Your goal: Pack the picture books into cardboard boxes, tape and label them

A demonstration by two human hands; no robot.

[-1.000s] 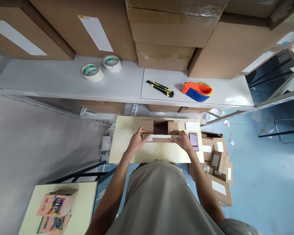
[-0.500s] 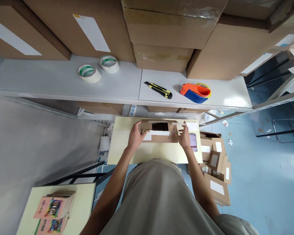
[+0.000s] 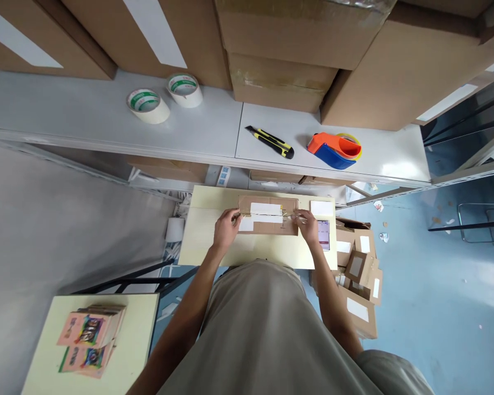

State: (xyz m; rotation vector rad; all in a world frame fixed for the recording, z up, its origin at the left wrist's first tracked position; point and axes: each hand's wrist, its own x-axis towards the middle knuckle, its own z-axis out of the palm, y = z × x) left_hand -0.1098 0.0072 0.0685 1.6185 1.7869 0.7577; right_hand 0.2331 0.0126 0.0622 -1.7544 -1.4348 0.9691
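Observation:
A small cardboard box [image 3: 267,227] with white labels lies on the pale yellow table [image 3: 206,249]. Its top flaps meet along a seam across the middle. At the box's left end is my left hand [image 3: 227,226], fingers bent and pinching the edge of the flaps. My right hand [image 3: 306,224] grips the right end of the same seam, thumb and fingers together. Just right of that hand lies a phone [image 3: 323,235] with a lit screen, and above the phone a white paper slip [image 3: 321,208].
On the grey shelf [image 3: 214,131] ahead lie two tape rolls [image 3: 148,106], a utility knife [image 3: 270,142] and an orange-and-blue tape dispenser [image 3: 335,150]. Large cartons [image 3: 280,82] stand behind them. Several labelled boxes [image 3: 358,307] are heaped at right; pink booklets [image 3: 86,334] sit on a lower-left table.
The box's flaps have come down, and the dark opening between them is covered. Both hands have stayed at the box's ends. The view has tilted slightly downward.

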